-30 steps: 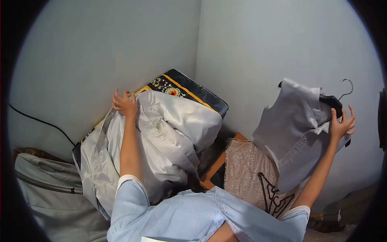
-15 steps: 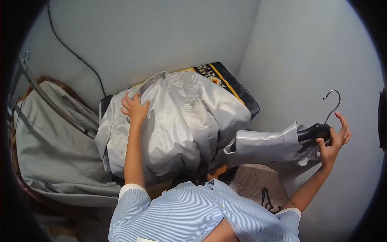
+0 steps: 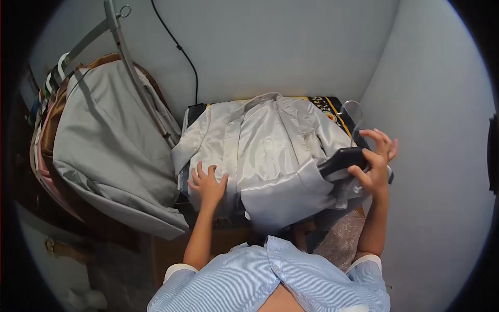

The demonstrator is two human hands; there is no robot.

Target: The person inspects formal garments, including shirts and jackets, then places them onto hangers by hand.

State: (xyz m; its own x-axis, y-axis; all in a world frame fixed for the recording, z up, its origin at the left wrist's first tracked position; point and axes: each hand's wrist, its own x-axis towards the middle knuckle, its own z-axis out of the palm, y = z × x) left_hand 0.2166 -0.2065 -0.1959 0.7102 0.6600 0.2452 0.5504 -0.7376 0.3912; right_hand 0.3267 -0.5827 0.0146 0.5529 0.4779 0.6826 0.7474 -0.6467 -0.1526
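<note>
A shiny light-grey jacket [image 3: 265,135] lies spread over a surface covered with a black and yellow patterned cloth [image 3: 325,106]. Fingers spread, my left hand [image 3: 208,186] rests on the lower left part of the jacket. My right hand [image 3: 375,164] grips a black hanger [image 3: 344,160] near its metal hook. From the hanger hangs a second piece of shiny grey cloth [image 3: 291,200], whose near end overlaps the jacket's lower edge.
On the left, a metal rack [image 3: 127,57] carries several garments, with a grey one [image 3: 114,135] in front. A black cable [image 3: 182,52] runs down the wall behind the surface. The right wall [image 3: 436,156] stands close to my right arm.
My right hand has brought the hanger and its cloth leftward over the jacket. My left hand has moved down the jacket, which now shows its front more openly. The view has shifted left.
</note>
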